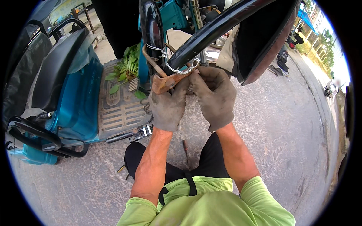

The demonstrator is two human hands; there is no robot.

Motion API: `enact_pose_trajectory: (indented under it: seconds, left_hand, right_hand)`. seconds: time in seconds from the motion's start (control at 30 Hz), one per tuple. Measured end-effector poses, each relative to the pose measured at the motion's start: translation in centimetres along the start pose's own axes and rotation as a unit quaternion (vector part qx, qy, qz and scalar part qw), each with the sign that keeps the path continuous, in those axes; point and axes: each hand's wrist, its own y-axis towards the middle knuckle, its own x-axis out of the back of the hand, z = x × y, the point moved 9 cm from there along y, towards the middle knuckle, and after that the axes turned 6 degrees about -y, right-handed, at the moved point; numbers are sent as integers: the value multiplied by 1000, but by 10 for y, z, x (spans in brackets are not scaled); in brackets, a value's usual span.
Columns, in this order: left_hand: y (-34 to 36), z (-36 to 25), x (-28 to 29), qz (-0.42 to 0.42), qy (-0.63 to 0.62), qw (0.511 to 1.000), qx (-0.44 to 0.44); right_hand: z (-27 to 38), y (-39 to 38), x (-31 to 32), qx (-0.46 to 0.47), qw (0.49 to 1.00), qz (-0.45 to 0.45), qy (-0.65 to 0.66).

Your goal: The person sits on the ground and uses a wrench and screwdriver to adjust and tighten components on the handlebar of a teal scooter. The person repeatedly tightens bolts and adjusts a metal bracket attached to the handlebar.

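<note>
Both my hands wear grey-brown work gloves and meet at a rusty metal bracket (162, 84) in front of a teal vehicle. Silver wire (177, 71) is wound around the thick black tubes (209, 33) and twisted into a strand along the bracket's upper edge. My left hand (168, 108) is closed against the bracket's lower side, its fingertips partly hidden. With thumb and fingers pinched together, my right hand (215, 97) holds the right end of the wire. The exact grip between the two hands is covered by the gloves.
A screwdriver (185, 147) lies on the pavement between my knees. Leafy greens (129, 63) rest on the ribbed footboard (124, 116). The teal seat box (81, 94) with black rails stands at left. A dark padded panel (260, 45) hangs at upper right.
</note>
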Motion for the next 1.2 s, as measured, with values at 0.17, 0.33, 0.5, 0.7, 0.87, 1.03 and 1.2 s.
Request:
enact_pose_trajectory:
  seconds: [0.17,0.33,0.5,0.7,0.87,1.03,1.2]
  left_hand:
    - [0,1,2,-7,33,999,-5]
    - [0,0,2,5,45,999,-2]
    - [0,-6,4,-19,44,998,-27]
    - [-1,8,5,-24,47,998,28]
    - [0,13,7,-26,41,999,24]
    - [1,14,3,-6,-8,1000,19]
    - [0,10,5,-21,8,1000,7]
  right_hand:
    - [13,-1,2,50,995,-26,-88]
    - [16,1,3,2,985,22,-172]
    - [26,8,1,9,973,81,-217]
    - [27,12,2,18,981,80,-173]
    - [23,16,3,15,975,103,-198]
    - [39,10,-7,165,931,122,-303]
    - [24,14,-4,91,956,136,-243]
